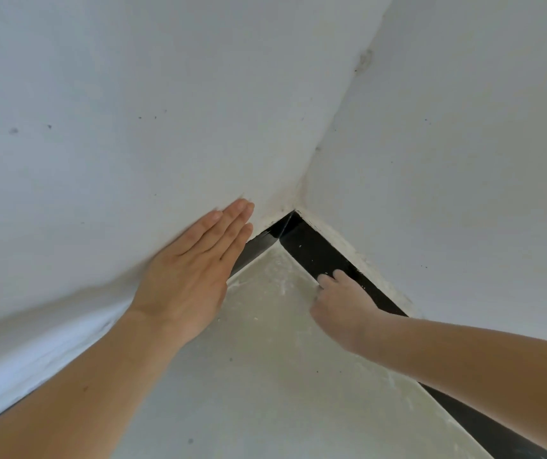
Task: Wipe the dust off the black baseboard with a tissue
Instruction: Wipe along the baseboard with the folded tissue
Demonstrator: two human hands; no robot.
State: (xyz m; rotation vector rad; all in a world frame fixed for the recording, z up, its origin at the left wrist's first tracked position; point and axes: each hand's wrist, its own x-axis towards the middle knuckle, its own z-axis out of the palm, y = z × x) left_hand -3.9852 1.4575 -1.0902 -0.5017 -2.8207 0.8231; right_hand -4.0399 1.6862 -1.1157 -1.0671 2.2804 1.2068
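Observation:
The black baseboard runs along the foot of both white walls and meets in the corner, with white specks on its right-hand stretch. My left hand lies flat on the left wall just above the baseboard, fingers straight and together, holding nothing. My right hand is curled, two fingertips pressing on the right-hand baseboard a short way out from the corner. This hand looks blurred and pale. No tissue shows; anything held under the curled fingers is hidden.
The left wall and right wall are white with small dark marks. A rough white plaster edge tops the baseboard. The pale grey floor carries dusty white streaks near the corner.

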